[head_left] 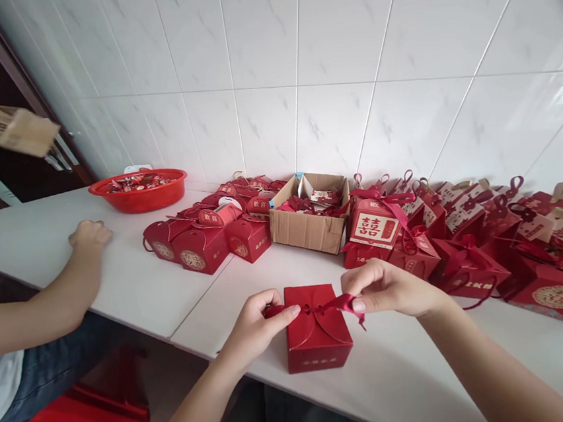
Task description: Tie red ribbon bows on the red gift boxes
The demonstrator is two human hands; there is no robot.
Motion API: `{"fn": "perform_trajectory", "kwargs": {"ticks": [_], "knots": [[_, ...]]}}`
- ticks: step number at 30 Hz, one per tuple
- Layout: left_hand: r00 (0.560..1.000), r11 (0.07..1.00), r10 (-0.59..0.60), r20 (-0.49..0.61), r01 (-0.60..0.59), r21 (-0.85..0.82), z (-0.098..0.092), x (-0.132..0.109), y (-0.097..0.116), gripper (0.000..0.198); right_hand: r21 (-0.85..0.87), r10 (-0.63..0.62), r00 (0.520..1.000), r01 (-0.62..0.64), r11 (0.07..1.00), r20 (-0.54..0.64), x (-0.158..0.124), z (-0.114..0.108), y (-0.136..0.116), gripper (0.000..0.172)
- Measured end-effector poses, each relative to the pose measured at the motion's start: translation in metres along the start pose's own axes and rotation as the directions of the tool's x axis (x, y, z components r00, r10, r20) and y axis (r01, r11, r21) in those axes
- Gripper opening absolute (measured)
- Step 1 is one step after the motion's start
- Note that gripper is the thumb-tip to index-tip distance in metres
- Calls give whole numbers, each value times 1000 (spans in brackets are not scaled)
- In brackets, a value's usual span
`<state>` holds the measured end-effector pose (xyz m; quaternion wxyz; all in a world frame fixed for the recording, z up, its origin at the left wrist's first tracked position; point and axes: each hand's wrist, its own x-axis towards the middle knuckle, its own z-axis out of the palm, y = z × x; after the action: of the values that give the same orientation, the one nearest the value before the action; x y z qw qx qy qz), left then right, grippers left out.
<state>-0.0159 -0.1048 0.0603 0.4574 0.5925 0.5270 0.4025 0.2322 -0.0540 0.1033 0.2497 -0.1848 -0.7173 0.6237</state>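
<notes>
A closed red gift box (319, 350) with curved top flaps stands on the white table in front of me. A dark red ribbon (337, 304) runs through the holes in its top. My left hand (260, 322) pinches the ribbon's left end, its thumb close to the holes at the top of the box. On the right, my right hand (386, 287) grips the other end between thumb and bent fingers, and a short tail hangs below. The ribbon stretches across the lid between both hands.
Many finished-looking red boxes (471, 272) crowd the right side. More red boxes (202, 245) stand left of an open cardboard carton (308, 231). A red basin (141, 196) holds small wrapped items. At left sits a co-worker, forearm (65, 291) on the white table (134, 288), another hand lifting a brown packet (22, 130).
</notes>
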Motion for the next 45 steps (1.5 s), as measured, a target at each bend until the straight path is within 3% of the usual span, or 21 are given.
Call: {"fn": "perform_trajectory", "kwargs": {"ticks": [5,9,12,15,18,20,22,24,27,31,34,37,40,43,45], "knots": [[1000,1000,27,-1,-27,-5,2,0,-1,43,183,-52,977,91,979,-207,7,20,5,8],[999,999,39,-13,-38,28,3,1,-1,43,190,-19,928,96,977,-372,11,30,6,12],[998,995,54,-26,-52,82,2,2,0,41,212,-7,904,107,971,-427,14,37,10,17],[992,982,109,-59,-98,161,1,0,2,31,193,-13,904,106,975,-428,16,41,11,16],[941,916,305,-150,-246,319,2,-4,9,22,143,-58,902,130,981,-428,17,43,10,12],[901,851,416,-127,-336,403,6,-5,17,25,127,-64,893,134,983,-445,18,44,10,11],[891,811,452,-50,-386,440,13,-5,25,24,113,-61,886,126,986,-459,18,43,9,13],[892,793,452,-6,-399,461,20,-1,31,20,75,-75,880,124,989,-469,16,42,6,17],[884,791,467,-40,-396,467,25,8,35,14,0,-74,877,84,996,-475,9,37,-3,27],[878,840,460,-131,-382,386,23,16,32,4,-34,124,930,-144,989,-347,2,29,-14,37],[885,858,442,-149,-369,357,22,16,31,4,-119,229,920,-278,953,-318,5,31,-11,47],[877,839,456,-150,-368,400,22,13,33,6,-211,175,929,-252,944,-327,14,38,1,35],[880,814,465,-92,-384,435,16,9,35,4,-226,102,936,-185,956,-337,21,42,12,32],[903,834,427,-40,-377,404,0,3,29,18,-274,43,908,-171,946,-416,22,42,18,30],[933,872,352,-76,-297,390,-11,-1,19,25,-238,52,912,-161,958,-407,22,42,19,32]]}}
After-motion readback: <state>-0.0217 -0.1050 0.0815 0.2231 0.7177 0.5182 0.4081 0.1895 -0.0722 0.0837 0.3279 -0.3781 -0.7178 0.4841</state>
